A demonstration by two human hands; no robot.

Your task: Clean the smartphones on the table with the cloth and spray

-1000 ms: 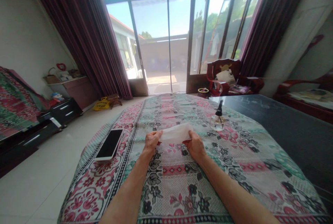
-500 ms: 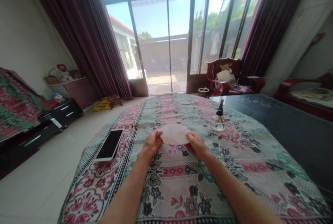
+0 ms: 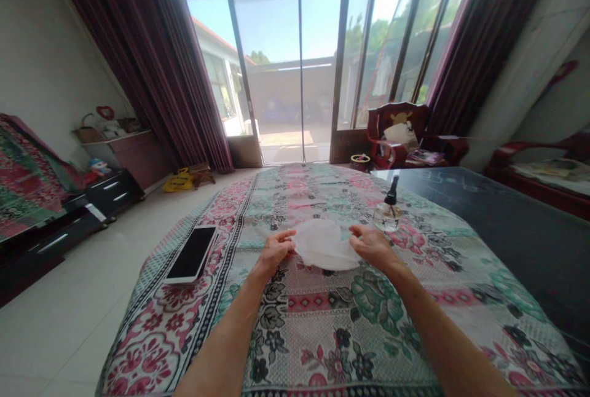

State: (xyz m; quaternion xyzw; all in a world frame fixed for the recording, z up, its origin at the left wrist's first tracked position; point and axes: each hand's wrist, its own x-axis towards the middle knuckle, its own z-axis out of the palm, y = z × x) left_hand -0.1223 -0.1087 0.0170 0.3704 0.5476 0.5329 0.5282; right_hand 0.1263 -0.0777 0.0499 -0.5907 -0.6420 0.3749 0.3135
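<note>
A thin, soft-looking white sheet (image 3: 325,246), roughly oval, hangs between my two hands just above the patterned tablecloth (image 3: 318,335). At its left edge, the fingers of my left hand (image 3: 276,249) are closed in a pinch. My right hand (image 3: 372,246) pinches the upper right edge, where the sheet looks thin enough to see through. Whether it is paper or cloth I cannot tell. Just beyond my right hand stands a clear glass bottle (image 3: 387,217) with a black dropper-like top. Well to the left of my left hand lies a white tablet (image 3: 192,254) with a dark screen.
A black tabletop (image 3: 442,191) adjoins the cloth-covered table at the right. Behind it are a dark red wooden chair (image 3: 396,133) with a bag on it and a small bin (image 3: 360,161). A yellow bag (image 3: 177,180) lies on the floor by the left curtain.
My right hand has moved to the right and slightly up, away from my left hand. The white sheet is spread wider and reaches lower. My left hand has shifted slightly right.
</note>
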